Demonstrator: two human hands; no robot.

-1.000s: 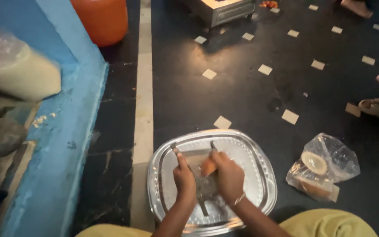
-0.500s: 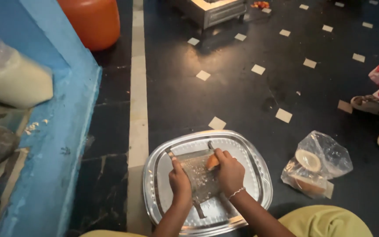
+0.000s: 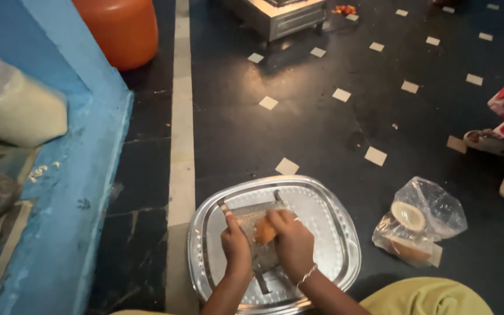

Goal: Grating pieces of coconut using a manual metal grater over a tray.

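Steel grater (image 3: 256, 240) stood tilted in the silver tray (image 3: 333, 245) on the floor; the left hand (image 3: 235, 249) gripped its side. Since a second earlier, the right hand (image 3: 291, 242) had pushed the orange piece (image 3: 263, 231) slightly up the grater, fingers curled around it, so grating was underway.

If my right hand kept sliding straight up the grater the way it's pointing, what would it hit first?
Probably the top bar of the metal grater, then the far rim of the silver tray. The right hand presses an orange piece against it; depth is hard to judge.

Head camera, steep downward view, near floor (image 3: 322, 128)
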